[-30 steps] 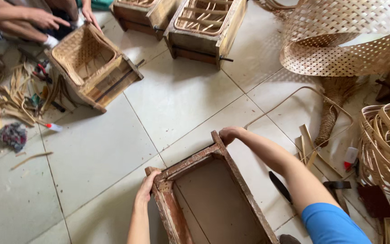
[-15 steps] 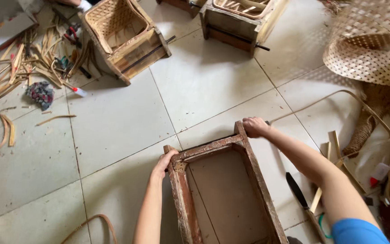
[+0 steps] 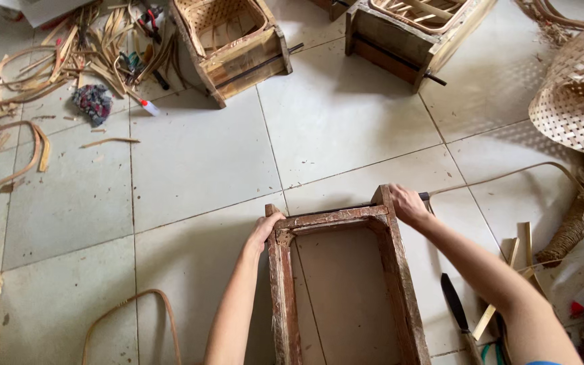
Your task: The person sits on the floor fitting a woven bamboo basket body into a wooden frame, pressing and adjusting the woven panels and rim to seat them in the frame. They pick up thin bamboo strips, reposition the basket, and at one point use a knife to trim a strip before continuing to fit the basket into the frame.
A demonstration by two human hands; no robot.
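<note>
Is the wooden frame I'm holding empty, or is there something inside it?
Empty: through the wooden frame only bare floor tile shows. The left hand and right hand grip its far corners.

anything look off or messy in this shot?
The wooden frame, held at its far corners by the left hand and right hand, is worn, its reddish finish flaking. Upper left, bamboo strips lie scattered loose over the tiled floor beside a crumpled rag. Nothing looks spilled.
</note>
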